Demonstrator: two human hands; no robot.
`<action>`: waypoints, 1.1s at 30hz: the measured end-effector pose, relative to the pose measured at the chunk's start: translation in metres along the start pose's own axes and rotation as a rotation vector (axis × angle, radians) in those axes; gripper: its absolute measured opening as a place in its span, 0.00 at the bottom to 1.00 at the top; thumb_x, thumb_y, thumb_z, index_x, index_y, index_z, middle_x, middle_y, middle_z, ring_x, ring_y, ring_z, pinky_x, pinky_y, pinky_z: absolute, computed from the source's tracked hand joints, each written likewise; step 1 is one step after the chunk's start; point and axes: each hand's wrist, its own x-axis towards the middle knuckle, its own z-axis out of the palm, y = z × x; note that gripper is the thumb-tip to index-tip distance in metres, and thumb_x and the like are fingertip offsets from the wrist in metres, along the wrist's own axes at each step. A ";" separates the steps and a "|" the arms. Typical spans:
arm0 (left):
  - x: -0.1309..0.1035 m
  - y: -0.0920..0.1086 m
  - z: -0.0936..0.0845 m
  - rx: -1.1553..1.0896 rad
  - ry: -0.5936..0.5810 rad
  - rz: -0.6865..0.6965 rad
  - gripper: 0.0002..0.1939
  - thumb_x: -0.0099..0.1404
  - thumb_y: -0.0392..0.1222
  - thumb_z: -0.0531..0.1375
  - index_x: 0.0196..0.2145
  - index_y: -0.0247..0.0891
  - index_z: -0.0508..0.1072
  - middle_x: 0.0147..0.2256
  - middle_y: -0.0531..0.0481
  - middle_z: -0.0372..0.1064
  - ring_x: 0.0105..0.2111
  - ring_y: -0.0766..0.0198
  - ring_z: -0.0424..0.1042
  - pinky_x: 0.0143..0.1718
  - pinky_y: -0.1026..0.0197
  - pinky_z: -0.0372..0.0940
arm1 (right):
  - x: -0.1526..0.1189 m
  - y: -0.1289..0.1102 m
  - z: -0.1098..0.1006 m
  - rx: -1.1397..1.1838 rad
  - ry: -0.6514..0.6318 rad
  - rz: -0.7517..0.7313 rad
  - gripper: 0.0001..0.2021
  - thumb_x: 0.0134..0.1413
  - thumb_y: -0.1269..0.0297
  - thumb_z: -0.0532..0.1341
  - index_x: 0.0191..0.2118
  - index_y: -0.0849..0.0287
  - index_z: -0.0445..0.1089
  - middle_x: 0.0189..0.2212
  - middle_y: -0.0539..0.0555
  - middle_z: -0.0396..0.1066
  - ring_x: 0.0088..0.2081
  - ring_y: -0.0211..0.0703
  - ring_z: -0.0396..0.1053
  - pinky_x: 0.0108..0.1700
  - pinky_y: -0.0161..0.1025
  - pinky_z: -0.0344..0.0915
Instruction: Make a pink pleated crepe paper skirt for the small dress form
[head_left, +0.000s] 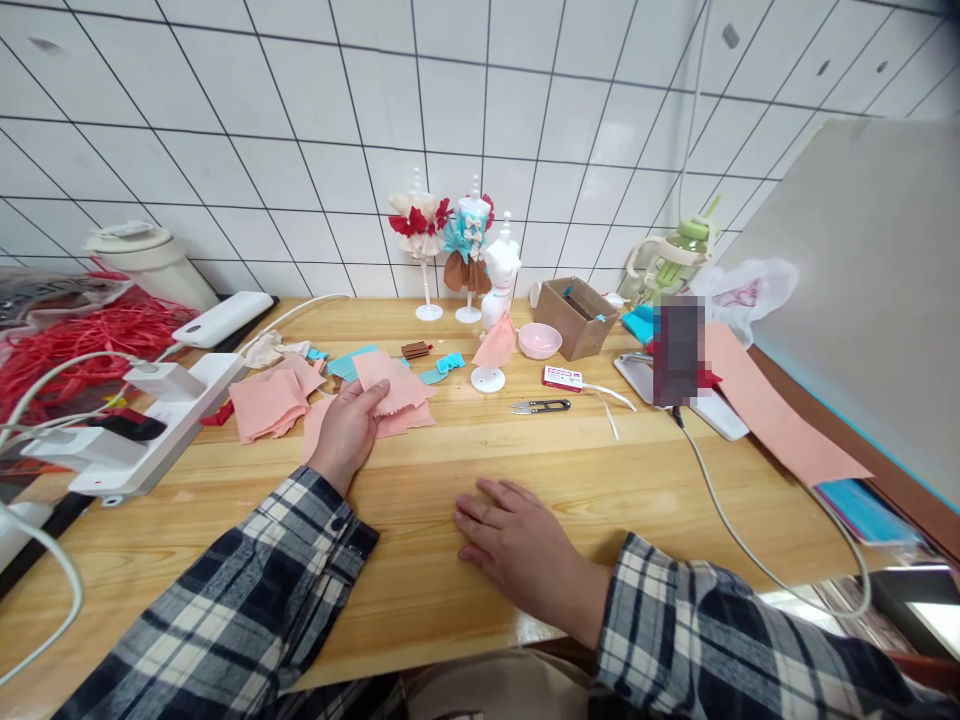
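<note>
Between the thumb and fingers of my left hand [347,430] is a piece of pink crepe paper [397,382] with a ragged lower edge. Other pink paper lies beneath it, and a folded stack of pink paper [270,402] sits to its left. My right hand [517,535] rests palm down on the wooden table [420,560], fingers stretched out, holding nothing. Ahead of it lie thread snips [541,406] with a black handle. Beyond them a small white dress form [501,265] stands upright with pink paper [495,347] draped around its lower part.
Two decorated dress forms [418,215] [472,225] stand at the back wall. Near them are a pink bowl [540,341], a cardboard box [589,330] and a small red-and-white box [562,377]. A power strip [176,420] with cables lies left; a cable [720,490] loops at right.
</note>
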 end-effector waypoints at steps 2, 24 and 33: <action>0.000 0.000 0.000 0.002 0.003 0.001 0.12 0.52 0.39 0.67 0.36 0.36 0.76 0.35 0.48 0.78 0.43 0.54 0.76 0.46 0.52 0.72 | 0.001 0.004 -0.002 0.053 0.011 -0.017 0.17 0.65 0.53 0.54 0.52 0.51 0.74 0.55 0.48 0.71 0.59 0.50 0.62 0.60 0.49 0.57; -0.003 0.002 0.002 0.023 0.033 -0.010 0.09 0.51 0.39 0.68 0.33 0.38 0.75 0.34 0.48 0.77 0.45 0.51 0.74 0.45 0.53 0.73 | 0.010 0.066 -0.030 0.417 -0.125 -0.303 0.12 0.64 0.64 0.56 0.40 0.55 0.78 0.47 0.55 0.77 0.52 0.39 0.69 0.55 0.40 0.64; 0.000 0.000 -0.002 0.020 0.030 -0.004 0.10 0.50 0.41 0.70 0.32 0.41 0.76 0.37 0.47 0.78 0.48 0.48 0.73 0.48 0.53 0.72 | 0.006 0.061 -0.031 0.257 -0.103 -0.175 0.11 0.63 0.68 0.57 0.36 0.56 0.78 0.35 0.53 0.75 0.40 0.40 0.70 0.45 0.36 0.66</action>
